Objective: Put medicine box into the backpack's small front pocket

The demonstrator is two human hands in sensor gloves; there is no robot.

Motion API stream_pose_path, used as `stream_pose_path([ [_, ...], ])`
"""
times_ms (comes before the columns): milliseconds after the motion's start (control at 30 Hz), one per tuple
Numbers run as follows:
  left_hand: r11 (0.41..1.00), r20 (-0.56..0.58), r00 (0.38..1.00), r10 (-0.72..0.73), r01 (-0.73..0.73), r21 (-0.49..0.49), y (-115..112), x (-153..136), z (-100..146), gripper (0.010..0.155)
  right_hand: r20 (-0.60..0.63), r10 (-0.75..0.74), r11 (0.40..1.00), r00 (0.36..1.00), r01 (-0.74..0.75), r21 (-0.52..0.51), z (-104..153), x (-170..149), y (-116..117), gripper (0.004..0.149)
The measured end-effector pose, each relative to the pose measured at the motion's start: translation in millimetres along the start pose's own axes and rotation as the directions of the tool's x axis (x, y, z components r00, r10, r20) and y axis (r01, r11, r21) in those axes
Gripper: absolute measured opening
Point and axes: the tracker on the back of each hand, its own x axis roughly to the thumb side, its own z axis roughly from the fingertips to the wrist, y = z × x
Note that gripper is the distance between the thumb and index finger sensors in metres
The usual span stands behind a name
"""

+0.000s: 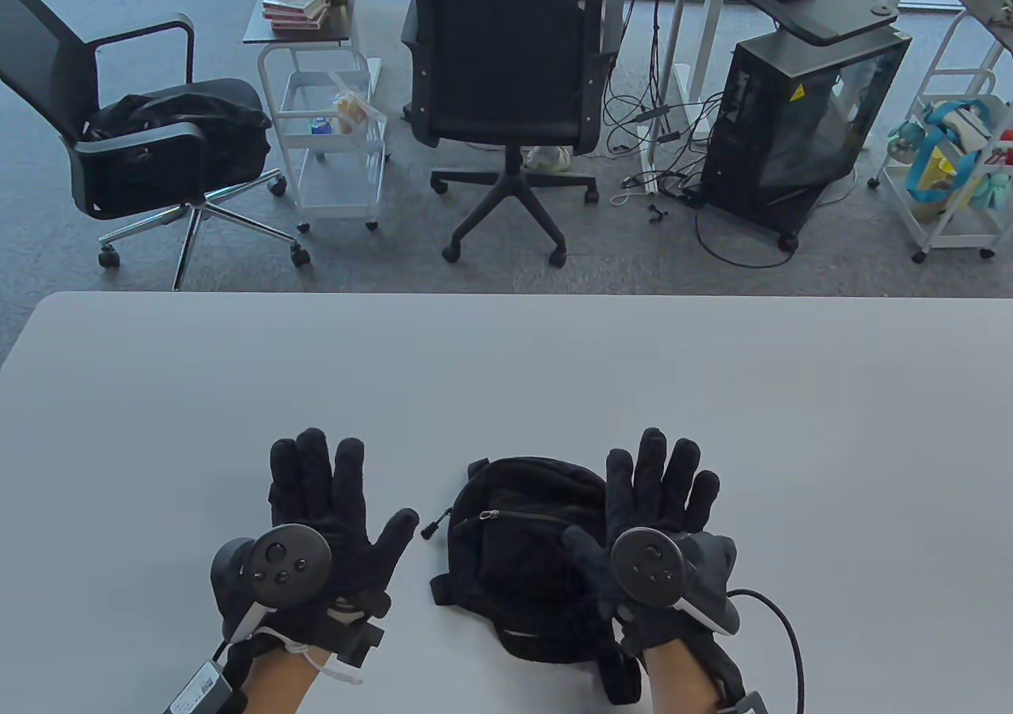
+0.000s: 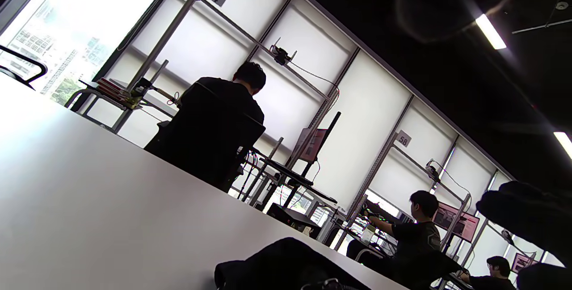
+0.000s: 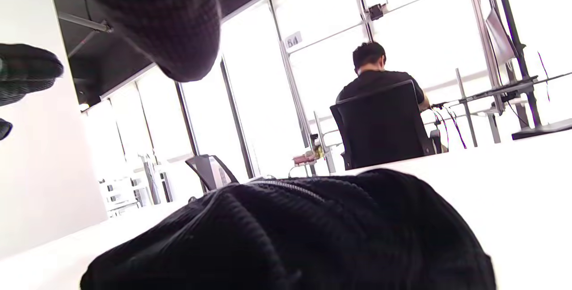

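A small black backpack (image 1: 522, 556) lies flat on the white table (image 1: 506, 366) near the front edge, its front-pocket zipper (image 1: 514, 516) running across the top. It also shows in the right wrist view (image 3: 313, 232) and at the bottom of the left wrist view (image 2: 286, 267). My left hand (image 1: 316, 500) is open with fingers spread, to the left of the backpack and empty. My right hand (image 1: 657, 492) is open with fingers spread over the backpack's right edge, holding nothing. No medicine box is in view.
Beyond the table's far edge stand two office chairs (image 1: 506, 89), a white cart (image 1: 332, 144) and a computer tower (image 1: 791, 128). A black cable (image 1: 783, 635) runs off my right wrist.
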Motion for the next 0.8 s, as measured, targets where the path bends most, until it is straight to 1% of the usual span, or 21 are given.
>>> stream_pose_path([
  [33, 1.000, -0.004, 1.000, -0.003, 0.003, -0.005, -1.9, -1.9, -0.1, 0.096, 0.007, -0.002, 0.999, 1.000, 0.002, -0.050, 2.0, 0.7, 0.2, 0.099],
  [67, 1.000, -0.018, 1.000, -0.008, 0.008, -0.023, -5.0, -4.6, 0.1, 0.096, -0.012, -0.024, 0.997, 1.000, 0.023, -0.080, 3.5, 1.3, 1.2, 0.098],
  [100, 0.999, -0.033, 0.999, -0.008, 0.007, -0.046, -8.7, -8.1, 0.6, 0.096, -0.043, -0.055, 0.995, 0.998, 0.051, -0.083, 4.1, 1.2, 2.0, 0.096],
  [167, 0.997, -0.045, 0.999, 0.007, -0.010, -0.073, -14.2, -12.6, 1.1, 0.094, -0.064, -0.124, 0.991, 0.990, 0.120, -0.051, 4.0, -0.5, 5.1, 0.093],
  [200, 0.995, -0.051, 0.998, 0.021, -0.026, -0.094, -17.7, -14.8, 1.9, 0.093, -0.076, -0.154, 0.987, 0.985, 0.148, -0.069, 3.9, -1.5, 7.4, 0.091],
  [233, 0.994, -0.057, 0.998, 0.032, -0.038, -0.102, -19.9, -15.5, 2.7, 0.093, -0.084, -0.166, 0.984, 0.982, 0.160, -0.075, 3.6, -2.2, 9.1, 0.090],
  [300, 0.990, -0.067, 0.997, 0.046, -0.055, -0.131, -25.6, -15.8, 4.1, 0.094, -0.103, -0.180, 0.983, 0.978, 0.176, -0.052, 2.7, -3.9, 13.6, 0.089],
  [367, 0.991, -0.062, 0.997, 0.038, -0.046, -0.127, -30.1, -13.2, 5.7, 0.094, -0.117, -0.186, 0.983, 0.976, 0.183, -0.032, 2.4, -5.2, 17.6, 0.088],
  [433, 0.987, -0.057, 0.998, 0.036, -0.044, -0.156, -32.9, -10.7, 6.2, 0.093, -0.127, -0.203, 0.979, 0.971, 0.203, -0.017, 2.3, -5.7, 20.7, 0.087],
  [467, 0.985, -0.056, 0.997, 0.049, -0.057, -0.161, -33.7, -9.7, 6.8, 0.093, -0.133, -0.220, 0.975, 0.966, 0.222, -0.002, 2.5, -6.1, 22.7, 0.087],
  [567, 0.984, -0.058, 0.996, 0.074, -0.082, -0.158, -34.3, -9.2, 7.4, 0.092, -0.138, -0.254, 0.967, 0.957, 0.256, 0.000, 2.9, -6.7, 24.6, 0.086],
  [800, 0.981, -0.059, 0.995, 0.083, -0.092, -0.172, -35.5, -8.5, 6.7, 0.091, -0.145, -0.259, 0.965, 0.955, 0.261, -0.005, 2.9, -8.7, 26.2, 0.084],
])
